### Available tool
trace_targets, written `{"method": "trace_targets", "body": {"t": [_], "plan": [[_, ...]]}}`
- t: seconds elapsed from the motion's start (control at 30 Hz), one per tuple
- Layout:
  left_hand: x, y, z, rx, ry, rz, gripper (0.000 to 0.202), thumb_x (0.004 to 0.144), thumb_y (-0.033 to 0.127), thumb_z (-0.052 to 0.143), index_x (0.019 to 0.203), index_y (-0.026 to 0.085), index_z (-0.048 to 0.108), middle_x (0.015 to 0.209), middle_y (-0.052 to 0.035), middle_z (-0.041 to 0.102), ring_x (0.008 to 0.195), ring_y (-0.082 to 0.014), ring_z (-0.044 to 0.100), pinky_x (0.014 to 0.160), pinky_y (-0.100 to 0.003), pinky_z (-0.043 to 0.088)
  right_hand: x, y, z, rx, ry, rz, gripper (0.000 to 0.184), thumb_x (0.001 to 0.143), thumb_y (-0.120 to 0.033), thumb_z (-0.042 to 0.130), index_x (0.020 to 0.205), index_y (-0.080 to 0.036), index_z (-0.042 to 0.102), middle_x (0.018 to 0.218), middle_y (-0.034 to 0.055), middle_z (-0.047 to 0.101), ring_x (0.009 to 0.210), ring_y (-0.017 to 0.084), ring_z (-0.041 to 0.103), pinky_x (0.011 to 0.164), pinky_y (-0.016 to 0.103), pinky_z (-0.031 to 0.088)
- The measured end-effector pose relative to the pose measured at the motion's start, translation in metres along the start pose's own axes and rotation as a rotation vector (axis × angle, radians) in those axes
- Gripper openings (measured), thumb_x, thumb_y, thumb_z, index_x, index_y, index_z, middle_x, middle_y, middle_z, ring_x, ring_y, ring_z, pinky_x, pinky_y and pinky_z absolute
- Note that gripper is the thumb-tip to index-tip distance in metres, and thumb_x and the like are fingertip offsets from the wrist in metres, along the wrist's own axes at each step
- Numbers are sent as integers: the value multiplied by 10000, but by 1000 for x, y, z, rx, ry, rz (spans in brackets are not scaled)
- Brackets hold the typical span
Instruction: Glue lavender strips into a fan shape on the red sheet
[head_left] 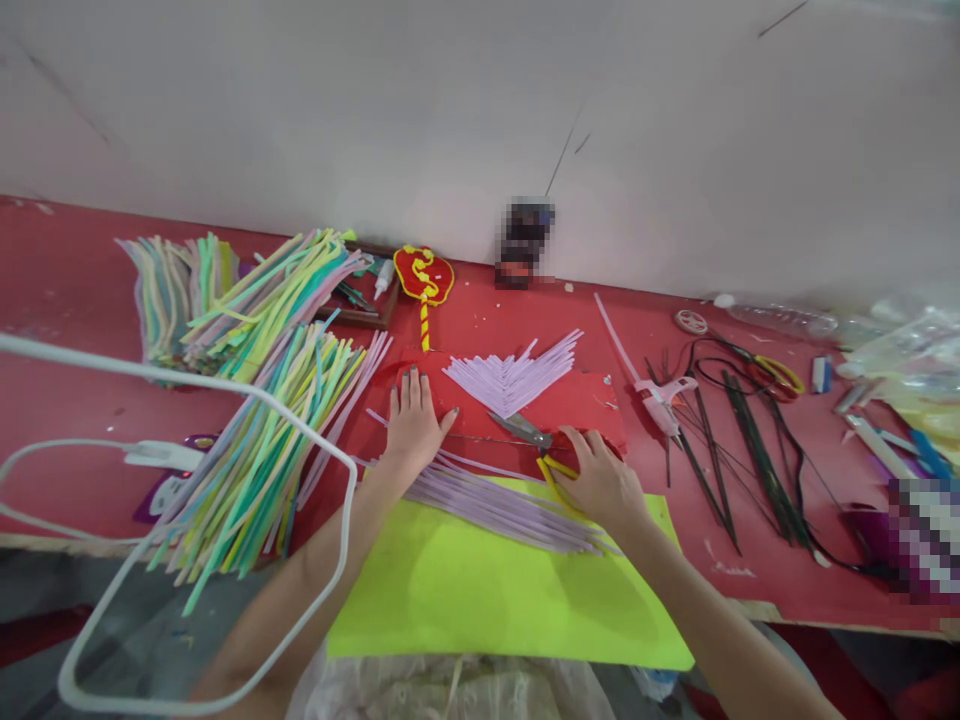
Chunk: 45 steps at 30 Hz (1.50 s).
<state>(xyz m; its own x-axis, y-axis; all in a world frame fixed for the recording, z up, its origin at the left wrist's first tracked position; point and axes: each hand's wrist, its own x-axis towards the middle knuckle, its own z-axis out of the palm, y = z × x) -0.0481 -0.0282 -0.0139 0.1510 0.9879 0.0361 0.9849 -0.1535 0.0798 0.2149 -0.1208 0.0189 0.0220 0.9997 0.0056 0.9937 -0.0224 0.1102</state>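
Note:
My left hand [412, 420] lies flat, fingers spread, on a red foam sheet [585, 405] on the red table. Lilac strips [514, 378] are stuck on that sheet in a V-shaped fan. My right hand [600, 482] is closed on the yellow handles of a pair of scissors [529, 435], whose blades point left across the sheet's lower edge. A loose bundle of lilac strips [495, 500] lies under both hands, partly on a lime-green sheet [487, 590] that overhangs the table's front edge.
Piles of pastel foam strips [255, 420] fill the left. A white cable [187, 385] loops at the front left. A red-and-yellow ornament [424, 275] lies at the back. A glue gun [664, 395], dark wires [750, 450] and another pair of scissors [780, 372] lie at the right.

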Motion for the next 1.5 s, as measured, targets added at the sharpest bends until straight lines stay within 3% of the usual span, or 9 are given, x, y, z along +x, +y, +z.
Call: {"method": "trace_targets", "body": {"t": [0.4,0.6,0.97,1.2,1.5], "plan": [[1,-5,11,-9,50,20,765,918,504,360,1437,-52,272,1530,-262,197,1433,-355,183,1145,-494,214,-1,-7,5,45,27,-5,570,868,-491,493,1349,-189,443,1096,109,573,859,210,597,591,264,452],[2,-5,13,-10,64,20,776,915,516,360,1440,-47,268,1535,-254,190,1434,-352,181,1149,-488,210,-9,1,13,155,35,-103,599,887,-497,457,1384,-168,401,1175,126,555,942,222,610,685,288,507],[1,-4,10,-8,59,22,784,908,521,368,1438,-49,272,1528,-255,215,1433,-352,187,1155,-487,193,-26,-7,20,236,101,-33,603,888,-508,470,1367,-142,439,1096,122,617,863,225,637,674,301,506],[2,-5,12,-7,50,23,775,913,509,362,1439,-53,265,1530,-258,203,1432,-356,186,1147,-497,205,-10,-19,11,170,39,7,579,892,-496,472,1383,-194,423,1136,104,601,884,220,629,626,289,492],[1,-3,8,-19,41,11,754,915,496,353,1442,-37,272,1534,-243,202,1437,-342,178,1157,-482,190,4,-21,12,152,37,-60,574,913,-477,431,1398,-172,414,1130,114,592,900,215,606,673,293,482]]}}
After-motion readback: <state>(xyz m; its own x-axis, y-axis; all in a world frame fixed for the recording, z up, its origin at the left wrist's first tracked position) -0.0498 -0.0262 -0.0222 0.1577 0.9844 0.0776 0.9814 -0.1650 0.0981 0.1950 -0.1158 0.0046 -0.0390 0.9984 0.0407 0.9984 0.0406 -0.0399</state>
